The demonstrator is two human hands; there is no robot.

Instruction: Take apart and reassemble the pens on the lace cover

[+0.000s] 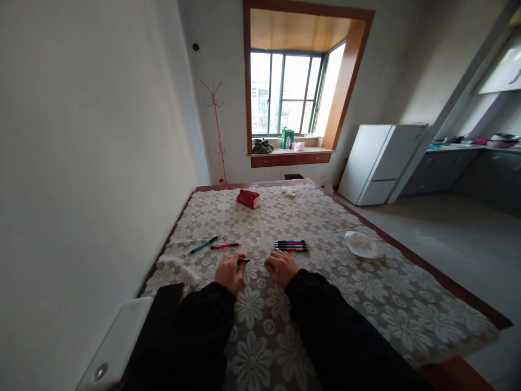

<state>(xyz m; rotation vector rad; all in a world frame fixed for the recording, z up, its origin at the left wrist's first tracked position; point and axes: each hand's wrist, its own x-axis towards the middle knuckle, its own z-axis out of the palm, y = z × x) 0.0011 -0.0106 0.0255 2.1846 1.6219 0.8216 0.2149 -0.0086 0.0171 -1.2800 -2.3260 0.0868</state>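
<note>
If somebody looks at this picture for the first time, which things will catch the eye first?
Probably the two hands at the near middle of the table with its flowered cloth: the left hand pinches a dark pen, the right hand rests beside it. Just beyond lies a neat row of pens, and a red box sits far back.

— What are we wearing on our arms?
— Long black sleeves, plain and loose, with no print or marking we can make out. They run down to the wrists of our left hand (pixel 230 272) and right hand (pixel 282 267).
— Gloves, rings, a watch?
— Both our hands are bare past the cuffs.
</note>
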